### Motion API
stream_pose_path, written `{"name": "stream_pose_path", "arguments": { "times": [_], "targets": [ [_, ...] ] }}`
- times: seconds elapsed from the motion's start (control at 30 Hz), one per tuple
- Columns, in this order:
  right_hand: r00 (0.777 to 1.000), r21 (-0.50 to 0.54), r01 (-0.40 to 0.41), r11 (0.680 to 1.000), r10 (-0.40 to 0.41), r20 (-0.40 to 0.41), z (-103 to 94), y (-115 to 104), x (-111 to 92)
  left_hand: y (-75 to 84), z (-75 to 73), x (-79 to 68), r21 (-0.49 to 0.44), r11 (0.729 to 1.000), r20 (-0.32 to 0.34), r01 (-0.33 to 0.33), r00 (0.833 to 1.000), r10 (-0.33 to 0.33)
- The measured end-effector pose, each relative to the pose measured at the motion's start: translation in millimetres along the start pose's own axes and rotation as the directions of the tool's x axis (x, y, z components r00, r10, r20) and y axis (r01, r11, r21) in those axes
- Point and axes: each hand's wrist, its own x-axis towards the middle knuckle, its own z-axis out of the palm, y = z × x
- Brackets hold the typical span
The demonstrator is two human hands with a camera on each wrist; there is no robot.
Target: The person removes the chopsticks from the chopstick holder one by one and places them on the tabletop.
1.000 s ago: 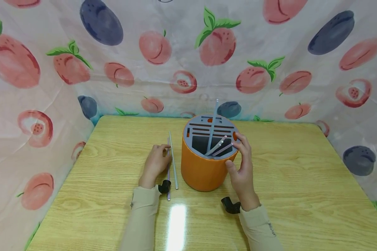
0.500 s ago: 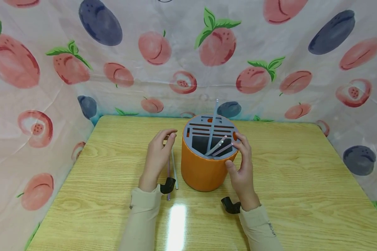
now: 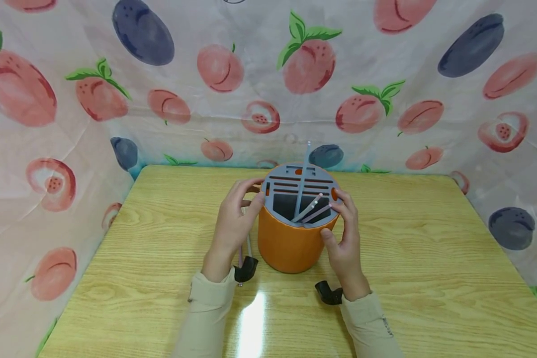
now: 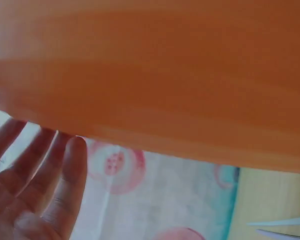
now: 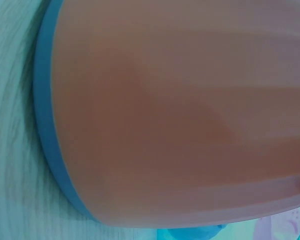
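An orange cylindrical utensil holder point(image 3: 286, 246) with a grey slotted top point(image 3: 281, 178) stands upright on the table. Several pale chopsticks point(image 3: 302, 189) lean inside its large opening. My left hand point(image 3: 234, 221) is at the holder's left rim, thumb towards the front; in the left wrist view its fingers point(image 4: 70, 180) reach along the orange wall. My right hand point(image 3: 345, 238) rests on the right side, fingers at the rim and thumb lower down in front. Two loose chopsticks point(image 4: 280, 222), one pale blue and one lilac, lie on the table left of the holder, partly behind my left hand and wrist camera.
The wooden table point(image 3: 429, 258) runs out to both sides of the holder. A fruit-print cloth point(image 3: 259, 59) hangs behind it and at the sides. A black wrist camera point(image 3: 246, 269) sticks out from my left wrist, another camera point(image 3: 328, 293) from my right.
My left hand has left the two loose chopsticks on the table and moved right to the holder's left rim. My right hand and the holder have stayed in place.
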Motion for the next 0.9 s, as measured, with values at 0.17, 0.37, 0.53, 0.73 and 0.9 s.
{"name": "stream_pose_path", "arguments": {
  "times": [0.17, 0.37, 0.53, 0.73, 0.9],
  "targets": [
    [1.000, -0.012, 0.003, 1.000, -0.003, -0.002, 1.3, -1, -2, 13.4, 2.9, -1.9, 0.071, 0.995, 0.054, -0.067, 0.997, 0.063],
    [1.000, -0.027, -0.003, 1.000, 0.003, -0.003, 2.4, -1, -5, 25.0, 7.7, -5.9, 0.200, 0.967, 0.130, -0.157, 0.983, 0.132],
    [1.000, -0.029, 0.002, 1.000, -0.002, -0.003, 1.5, -1, -6, 32.0, 9.8, -8.2, 0.233, 0.952, 0.159, -0.201, 0.973, 0.166],
    [1.000, -0.024, 0.006, 1.000, -0.006, -0.003, 0.4, -2, -8, 37.7, 12.3, -10.0, 0.222, 0.939, 0.179, -0.263, 0.957, 0.226],
    [1.000, -0.025, 0.011, 1.000, -0.011, -0.001, -0.4, -2, -9, 41.0, 13.7, -12.6, 0.224, 0.909, 0.220, -0.351, 0.927, 0.304]
  ]
}}
